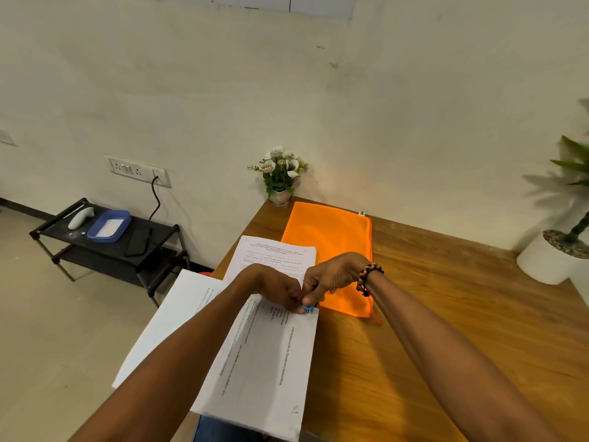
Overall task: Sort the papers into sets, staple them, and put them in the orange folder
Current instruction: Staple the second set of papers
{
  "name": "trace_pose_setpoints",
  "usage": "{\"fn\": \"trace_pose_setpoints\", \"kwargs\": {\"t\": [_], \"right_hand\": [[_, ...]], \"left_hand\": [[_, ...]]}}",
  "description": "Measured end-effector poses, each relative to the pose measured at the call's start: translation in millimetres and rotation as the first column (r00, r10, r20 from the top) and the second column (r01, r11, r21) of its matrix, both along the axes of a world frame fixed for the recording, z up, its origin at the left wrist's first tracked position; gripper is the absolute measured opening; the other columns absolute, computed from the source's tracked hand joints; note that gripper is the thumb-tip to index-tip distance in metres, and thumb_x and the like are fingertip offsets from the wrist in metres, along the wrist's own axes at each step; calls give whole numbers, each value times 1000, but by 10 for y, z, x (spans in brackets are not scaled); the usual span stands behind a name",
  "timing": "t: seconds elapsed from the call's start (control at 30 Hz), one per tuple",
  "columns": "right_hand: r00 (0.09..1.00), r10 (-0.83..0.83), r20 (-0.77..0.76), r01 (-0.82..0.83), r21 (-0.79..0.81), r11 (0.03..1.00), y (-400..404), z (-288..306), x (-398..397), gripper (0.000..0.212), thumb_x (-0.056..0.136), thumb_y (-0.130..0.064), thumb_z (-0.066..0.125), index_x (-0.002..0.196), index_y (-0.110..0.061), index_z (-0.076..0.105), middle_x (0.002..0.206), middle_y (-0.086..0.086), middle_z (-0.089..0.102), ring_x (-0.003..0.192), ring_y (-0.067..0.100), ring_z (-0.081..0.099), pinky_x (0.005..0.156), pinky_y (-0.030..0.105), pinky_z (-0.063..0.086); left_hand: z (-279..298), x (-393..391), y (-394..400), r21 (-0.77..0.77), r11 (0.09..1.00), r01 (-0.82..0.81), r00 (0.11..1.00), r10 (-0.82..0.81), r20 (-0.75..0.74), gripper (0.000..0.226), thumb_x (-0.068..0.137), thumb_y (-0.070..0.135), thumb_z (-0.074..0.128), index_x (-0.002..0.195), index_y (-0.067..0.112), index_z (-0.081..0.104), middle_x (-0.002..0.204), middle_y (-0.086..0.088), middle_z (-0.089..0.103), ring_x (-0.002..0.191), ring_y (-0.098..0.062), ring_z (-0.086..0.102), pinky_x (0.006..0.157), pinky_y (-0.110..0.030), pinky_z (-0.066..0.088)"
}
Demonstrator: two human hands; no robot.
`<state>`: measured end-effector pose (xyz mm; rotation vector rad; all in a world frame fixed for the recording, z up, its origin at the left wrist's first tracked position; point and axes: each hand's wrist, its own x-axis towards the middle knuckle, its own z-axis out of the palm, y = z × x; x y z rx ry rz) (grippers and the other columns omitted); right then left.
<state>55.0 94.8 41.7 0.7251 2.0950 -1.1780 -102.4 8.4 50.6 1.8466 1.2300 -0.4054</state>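
One set of papers (264, 362) lies nearest, its far corner pinched by the left hand (280, 290) while the right hand (331, 279) curls round a small blue stapler (309, 309) there, so stapling looks underway. Beyond, another sheet (274, 253) waits. Farthest, the orange folder (331, 244) lies flat, seemingly unfilled

Wooden table (446, 298) against cream wall (223, 90). Small pot of white flowers (280, 173) at table's far left corner, touching wall. White planter (548, 260) with green plant at right table edge, partly cut off. Black two-tier rack (108, 240) on floor left of table; top tier carries blue tray (109, 225) and grey handheld device (81, 216). Wall socket panel (138, 171) above rack, black cable (155, 199) plugged in.
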Motion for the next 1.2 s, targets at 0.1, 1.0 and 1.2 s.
{"fn": "trace_pose_setpoints", "kwargs": {"t": [0.1,1.0,1.2], "right_hand": [[999,42,-33,-43,-9,999,-21,-19,5,33,98,-32,65,66,-33,73,60,-15,50,61,3,40,62,30,27],[871,-441,-216,462,54,885,-16,-30,387,70,73,-59,82,127,-17,63,106,3,61,82,16,47,64,28,42],[695,-645,-317,629,-168,759,-97,-56,390,30,86,-29,81,106,-21,61,99,0,59,87,16,52,64,26,49]], "left_hand": [[-16,-8,13,10,1000,16,1000,-16,19,40,106,32,48,125,1,63,127,-18,65,101,-19,61,92,-26,50],[-169,-299,37,133,951,-279,946,248,210,31,105,42,46,110,20,68,125,1,67,94,-11,64,88,-27,48],[-212,-397,39,124,813,-568,774,477,415,47,106,40,45,143,14,51,153,0,47,135,-23,48,104,-37,36]]}}
